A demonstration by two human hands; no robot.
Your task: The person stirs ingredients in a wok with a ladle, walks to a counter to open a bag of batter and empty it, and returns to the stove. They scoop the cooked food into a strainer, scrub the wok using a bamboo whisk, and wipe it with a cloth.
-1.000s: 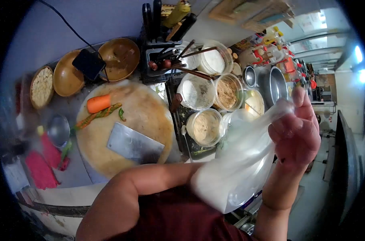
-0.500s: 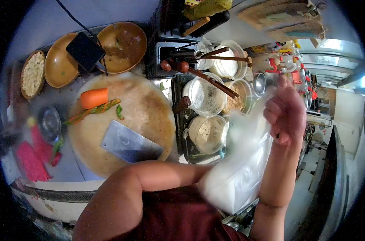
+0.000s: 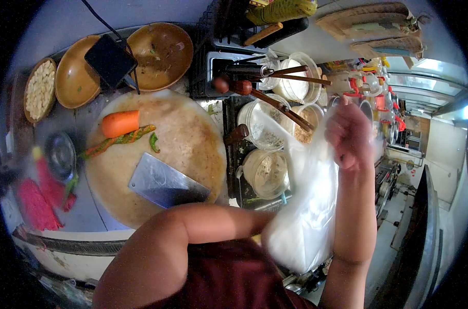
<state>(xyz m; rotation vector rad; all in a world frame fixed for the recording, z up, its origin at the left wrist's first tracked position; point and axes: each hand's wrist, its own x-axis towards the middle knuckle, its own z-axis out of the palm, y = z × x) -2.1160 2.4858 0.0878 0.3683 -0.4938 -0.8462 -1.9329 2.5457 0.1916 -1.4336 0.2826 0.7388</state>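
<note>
My right hand (image 3: 349, 135) is closed, slightly blurred, on the top of a white translucent plastic bag (image 3: 308, 219) and holds it up. The bag hangs in front of my body, full-looking at its lower part; its contents are not clear. My left forearm (image 3: 234, 222) reaches across to the bag, where the bag hides my left hand and its fingers. Left of the bag, a cleaver (image 3: 167, 180) lies flat on a round cutting board (image 3: 193, 126). A cut carrot piece (image 3: 120, 123), a wrinkled red-green pepper (image 3: 121, 141) and a green pepper scrap (image 3: 154, 142) are also on the board.
Clear tubs of powders (image 3: 265, 174) stand beside the board, with wooden-handled ladles (image 3: 283, 109) above them. Brown bowls (image 3: 164, 56) and a bowl of pale cloves (image 3: 40, 90) line the wall. A pink cloth (image 3: 38, 203) and a metal bowl (image 3: 60, 157) are at left.
My right hand has moved left and slightly up, drawing the top of the bag with it across the tubs. The cleaver and vegetables stay in place on the board.
</note>
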